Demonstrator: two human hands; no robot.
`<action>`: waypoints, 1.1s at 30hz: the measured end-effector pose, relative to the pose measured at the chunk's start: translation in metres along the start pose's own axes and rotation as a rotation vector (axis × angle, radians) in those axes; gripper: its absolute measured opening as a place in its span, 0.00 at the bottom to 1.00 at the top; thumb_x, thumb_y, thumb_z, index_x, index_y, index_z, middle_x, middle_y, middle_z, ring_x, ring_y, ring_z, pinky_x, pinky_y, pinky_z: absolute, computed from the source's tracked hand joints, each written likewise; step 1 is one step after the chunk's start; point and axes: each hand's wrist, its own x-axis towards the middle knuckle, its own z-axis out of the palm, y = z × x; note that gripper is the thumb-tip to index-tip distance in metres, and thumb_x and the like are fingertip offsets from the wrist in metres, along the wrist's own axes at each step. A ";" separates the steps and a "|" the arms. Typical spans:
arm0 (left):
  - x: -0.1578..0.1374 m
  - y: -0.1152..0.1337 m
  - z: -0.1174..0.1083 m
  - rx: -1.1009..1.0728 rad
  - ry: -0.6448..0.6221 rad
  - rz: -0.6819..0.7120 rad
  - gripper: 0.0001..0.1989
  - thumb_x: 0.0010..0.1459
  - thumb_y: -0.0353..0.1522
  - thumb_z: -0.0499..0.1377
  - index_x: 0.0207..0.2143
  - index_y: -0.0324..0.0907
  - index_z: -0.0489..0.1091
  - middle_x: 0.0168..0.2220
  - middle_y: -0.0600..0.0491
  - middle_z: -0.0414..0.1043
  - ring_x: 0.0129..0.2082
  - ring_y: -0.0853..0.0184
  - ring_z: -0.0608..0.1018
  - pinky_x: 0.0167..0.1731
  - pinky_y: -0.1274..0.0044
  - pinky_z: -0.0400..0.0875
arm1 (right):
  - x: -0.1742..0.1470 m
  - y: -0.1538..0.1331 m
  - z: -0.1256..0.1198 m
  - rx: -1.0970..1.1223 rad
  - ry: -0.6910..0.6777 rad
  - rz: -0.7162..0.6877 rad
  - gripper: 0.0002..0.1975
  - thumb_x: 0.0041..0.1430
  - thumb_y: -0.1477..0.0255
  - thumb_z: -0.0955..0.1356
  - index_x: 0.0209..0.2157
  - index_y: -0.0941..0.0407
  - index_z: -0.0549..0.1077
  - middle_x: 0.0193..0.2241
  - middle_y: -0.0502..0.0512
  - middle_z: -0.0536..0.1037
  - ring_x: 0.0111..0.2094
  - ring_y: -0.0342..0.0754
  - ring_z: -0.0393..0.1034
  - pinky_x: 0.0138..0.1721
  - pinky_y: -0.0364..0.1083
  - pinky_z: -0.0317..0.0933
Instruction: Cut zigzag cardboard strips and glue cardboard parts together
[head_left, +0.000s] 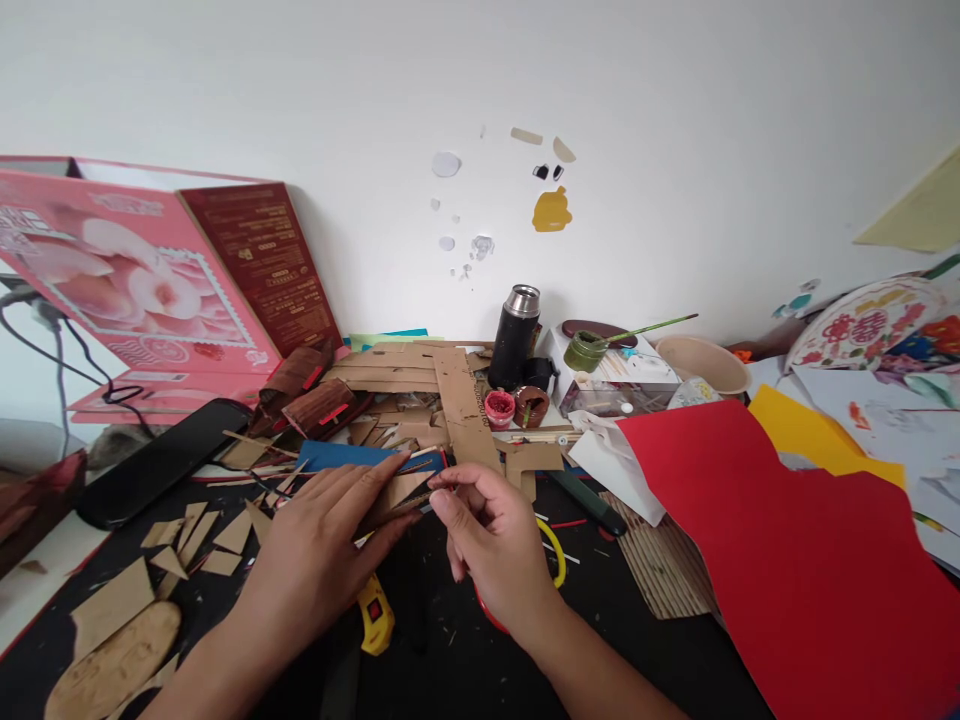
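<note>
My left hand (322,530) is wrapped round a small folded piece of corrugated cardboard (401,490), its thumb below and fingers on top. At the right end of that piece is my right hand (499,550), with thumb and forefinger pinched together; whether they grip the cardboard's edge or something tiny cannot be made out. A yellow utility knife (376,615) lies on the black tabletop under my left hand. Scissors with a yellow handle loop (556,552) are partly hidden behind my right hand. A blue sheet (334,456) lies just beyond my left fingers.
Cardboard scraps (232,532) are scattered at left, near a long black case (165,462) and a pink box (150,270). Behind stand a black thermos (512,338), a red paint pot (499,407) and a green jar (585,352) with a brush. Red paper (757,530) covers the right side.
</note>
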 end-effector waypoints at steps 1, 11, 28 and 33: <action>0.000 0.000 0.000 -0.002 -0.006 0.004 0.24 0.74 0.45 0.57 0.64 0.43 0.73 0.45 0.43 0.86 0.42 0.54 0.87 0.43 0.68 0.80 | 0.000 0.000 0.000 -0.005 0.005 0.000 0.18 0.66 0.54 0.75 0.42 0.55 0.79 0.20 0.42 0.69 0.14 0.37 0.59 0.15 0.38 0.53; 0.003 -0.008 -0.002 0.106 0.005 0.027 0.24 0.76 0.46 0.53 0.63 0.40 0.71 0.45 0.43 0.85 0.42 0.53 0.86 0.44 0.67 0.77 | 0.006 -0.013 -0.003 0.062 0.099 0.017 0.25 0.62 0.48 0.76 0.40 0.57 0.77 0.15 0.38 0.63 0.13 0.38 0.58 0.14 0.38 0.54; 0.007 -0.009 -0.016 0.314 0.086 0.140 0.20 0.73 0.33 0.61 0.64 0.40 0.68 0.43 0.46 0.83 0.41 0.55 0.82 0.46 0.64 0.72 | 0.006 -0.007 0.001 0.108 0.011 0.105 0.29 0.59 0.42 0.76 0.39 0.56 0.73 0.15 0.38 0.64 0.13 0.38 0.56 0.14 0.38 0.53; 0.007 -0.006 -0.018 0.317 0.087 0.162 0.19 0.72 0.31 0.62 0.64 0.41 0.69 0.44 0.46 0.83 0.42 0.55 0.82 0.46 0.64 0.71 | 0.006 -0.006 0.001 0.106 -0.013 0.100 0.29 0.59 0.44 0.76 0.40 0.56 0.74 0.16 0.37 0.64 0.13 0.37 0.56 0.15 0.38 0.54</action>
